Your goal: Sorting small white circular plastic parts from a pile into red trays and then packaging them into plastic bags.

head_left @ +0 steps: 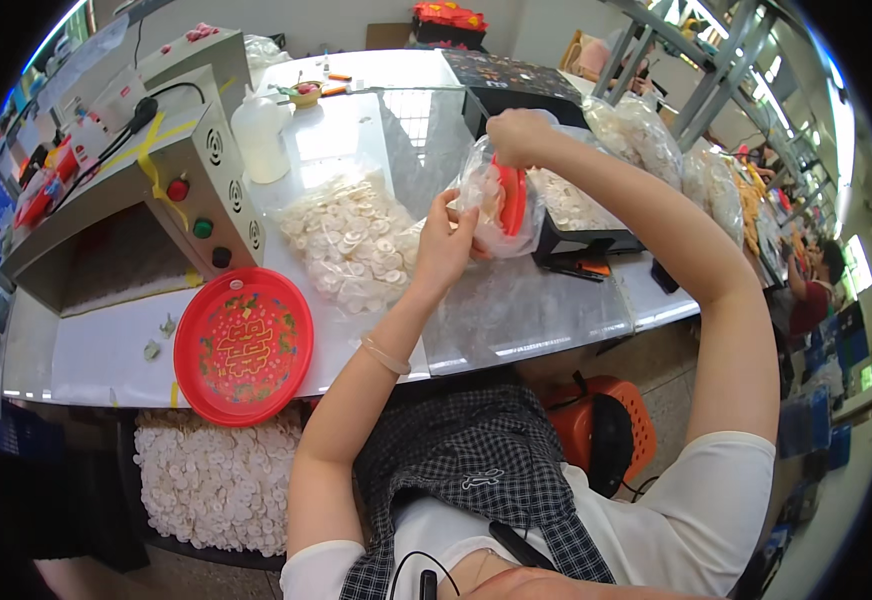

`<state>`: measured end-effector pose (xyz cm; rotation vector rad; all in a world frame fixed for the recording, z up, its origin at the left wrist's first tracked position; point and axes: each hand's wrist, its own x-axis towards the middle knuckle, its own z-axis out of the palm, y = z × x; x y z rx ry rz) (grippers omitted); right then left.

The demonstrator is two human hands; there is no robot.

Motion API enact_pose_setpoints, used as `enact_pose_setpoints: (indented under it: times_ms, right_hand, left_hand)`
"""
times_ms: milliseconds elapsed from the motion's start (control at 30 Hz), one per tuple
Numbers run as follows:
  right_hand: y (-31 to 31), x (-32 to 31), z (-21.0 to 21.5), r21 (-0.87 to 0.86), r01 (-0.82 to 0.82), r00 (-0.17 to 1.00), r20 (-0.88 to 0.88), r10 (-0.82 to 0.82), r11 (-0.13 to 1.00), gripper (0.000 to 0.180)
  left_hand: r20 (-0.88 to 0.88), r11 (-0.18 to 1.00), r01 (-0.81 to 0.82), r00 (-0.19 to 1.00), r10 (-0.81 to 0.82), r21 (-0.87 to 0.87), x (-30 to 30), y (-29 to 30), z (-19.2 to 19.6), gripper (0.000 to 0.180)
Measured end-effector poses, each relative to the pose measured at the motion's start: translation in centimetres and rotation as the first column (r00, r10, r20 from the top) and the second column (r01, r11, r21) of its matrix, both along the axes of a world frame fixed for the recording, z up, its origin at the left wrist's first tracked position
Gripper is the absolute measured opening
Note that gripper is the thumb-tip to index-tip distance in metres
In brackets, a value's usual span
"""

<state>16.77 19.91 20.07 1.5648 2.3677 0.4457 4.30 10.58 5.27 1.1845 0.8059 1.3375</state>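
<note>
Over the table, my left hand (446,240) grips the near side of a clear plastic bag (478,195), fingers curled on it. My right hand (518,137) is closed at the bag's top; what its fingers pinch is hidden from here. A red plastic dish (513,200), seen nearly edge-on, is in or against the bag, between both hands. Just left of my left hand lies a clear bag of cream-white button-like discs (356,240). Beyond my right forearm, a black box (586,241) holds more pale discs (571,203).
A red round tray (244,345) overhangs the table's front edge. Left of it stands a grey metal machine (156,190) with knobs. A white squeeze bottle (259,138) stands behind the discs. Below the table is a heap of white discs (214,480). An orange stool (621,415) stands near me.
</note>
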Motion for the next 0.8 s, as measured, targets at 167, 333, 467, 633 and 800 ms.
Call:
enact_pose_setpoints:
  times_ms: [167, 333, 467, 633, 800]
  right_hand:
    - [-1.4, -3.3, 2.2, 0.029, 0.001, 0.973, 0.233, -0.008, 1.000, 0.022]
    - [-2.6, -4.1, 3.3, 0.131, -0.103, 0.973, 0.217, 0.072, 0.986, 0.018]
    - [-3.1, -2.1, 4.7, 0.142, -0.105, 0.977, 0.201, 0.075, 0.984, 0.018]
    - [-4.9, 5.5, 10.1, -0.225, 0.044, 0.977, -0.196, -0.089, 0.973, 0.029]
    - [-12.9, 14.3, 5.7, -0.382, 0.205, 0.774, -0.501, -0.388, 0.901, 0.038]
  left_hand:
    - [0.005, 0.998, 0.052, 0.999, -0.051, -0.021, -0.8, -0.4, 0.4, 0.052]
    - [-0.046, 0.999, 0.034, 0.998, -0.034, -0.007, -1.4, -0.8, 0.2, 0.048]
    - [-0.055, 1.000, 0.026, 0.998, -0.025, 0.016, -2.1, -0.7, -0.1, 0.045]
    - [0.158, 0.995, 0.013, 0.987, 0.003, -0.099, -2.3, 2.2, 0.2, 0.037]
    - [0.496, 0.974, 0.158, 0.866, -0.057, -0.163, -3.2, 7.4, 2.6, 0.031]
